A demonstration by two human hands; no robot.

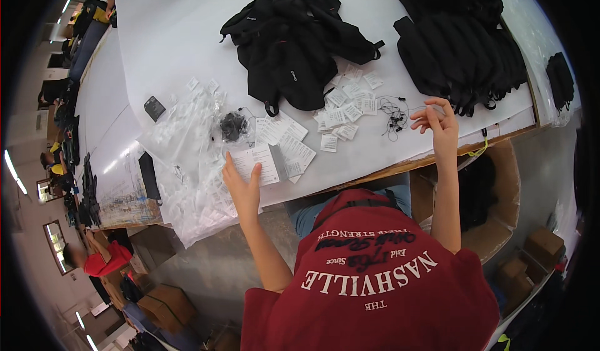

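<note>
My left hand [243,185] grips the near edge of a thick stack of white printed cards [267,162], thumb on top. More loose white cards [294,145] lie spread beneath and beyond the stack. Raised over the table's near edge is my right hand [439,125], its fingers curled together; what they pinch, if anything, is too thin to make out. Just left of it lies a tangle of black tag strings [395,118]. Small white printed labels [344,106] are scattered between that tangle and the cards. A dark bundle of strings [233,126] sits beyond my left hand.
Black fabric bags [290,45] are heaped at the far middle, with more piled bags [459,51] at the far right. Clear plastic packets [187,157] spread over the left edge. A small black box [154,108] stands beyond them. An open carton [500,195] is below the table at right.
</note>
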